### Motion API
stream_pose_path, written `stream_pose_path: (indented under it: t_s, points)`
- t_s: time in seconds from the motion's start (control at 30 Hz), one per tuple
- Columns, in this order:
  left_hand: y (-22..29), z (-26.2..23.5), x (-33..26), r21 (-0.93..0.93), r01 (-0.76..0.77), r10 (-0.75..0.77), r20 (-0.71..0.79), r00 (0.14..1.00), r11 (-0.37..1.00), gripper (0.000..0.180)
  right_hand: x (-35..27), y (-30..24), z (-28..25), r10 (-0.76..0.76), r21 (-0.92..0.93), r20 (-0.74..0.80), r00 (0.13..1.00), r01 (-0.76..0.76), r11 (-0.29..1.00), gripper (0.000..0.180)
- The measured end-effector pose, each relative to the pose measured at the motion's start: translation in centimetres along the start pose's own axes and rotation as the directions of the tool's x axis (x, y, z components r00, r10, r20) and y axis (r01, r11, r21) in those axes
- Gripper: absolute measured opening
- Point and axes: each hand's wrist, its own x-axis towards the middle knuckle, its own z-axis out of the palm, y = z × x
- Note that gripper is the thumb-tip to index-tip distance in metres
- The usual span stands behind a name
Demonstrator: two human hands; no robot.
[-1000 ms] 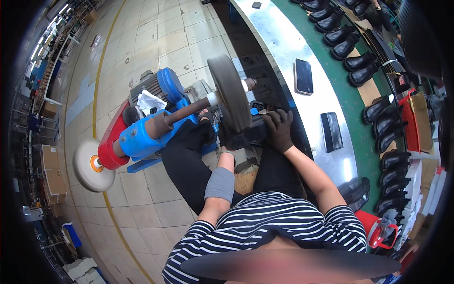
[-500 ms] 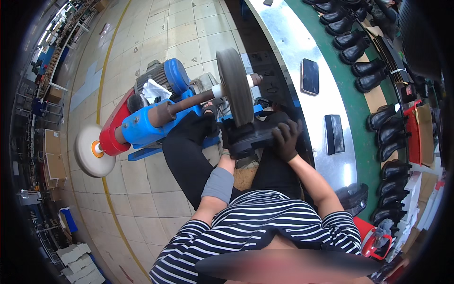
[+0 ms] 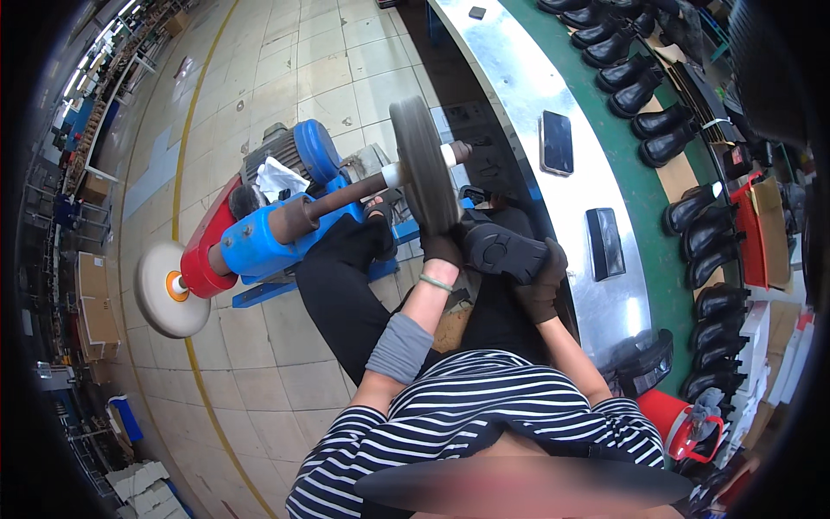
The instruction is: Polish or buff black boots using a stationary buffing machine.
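Observation:
Between my two gloved hands is a black shoe (image 3: 504, 248), its dark sole turned up toward me. My right hand (image 3: 545, 284), in a brown glove, is closed round the shoe's right end. At the other end is my left hand (image 3: 442, 249), gloved too; its fingers are mostly hidden behind the wheel and the shoe. Just above that hand is a dark, blurred buffing wheel (image 3: 421, 164) on a brown shaft (image 3: 346, 197). The shoe's left end lies close against the wheel's lower edge; whether they touch I cannot tell.
The blue machine body (image 3: 259, 240) carries a white wheel (image 3: 164, 290) at its left end. On the metal bench (image 3: 575, 251) to the right lie a phone (image 3: 556, 143) and a black case (image 3: 605, 244). Black shoes (image 3: 664, 134) line a green surface beyond. A red container (image 3: 666, 415) stands nearby.
The shoe has turned so its sole shows more, and it has shifted right. My left wrist has come up into clearer view; my right hand has moved lower along the shoe.

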Motion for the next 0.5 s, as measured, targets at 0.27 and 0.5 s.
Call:
stream_pose_path:
  t_s: [0.27,0.5]
  points:
    - [4.1,1.0,-4.6,-0.162,0.218,-0.232,-0.073,0.970,0.962,0.070,1.3,-1.6,0.2,0.032,0.045,0.122,0.992,-0.037,0.998,0.089]
    - [6.4,4.1,-9.8,0.094,0.205,-0.225,0.367,0.903,0.974,0.062,1.9,0.9,-0.2,0.108,0.349,0.294,0.950,-0.212,0.913,0.100]
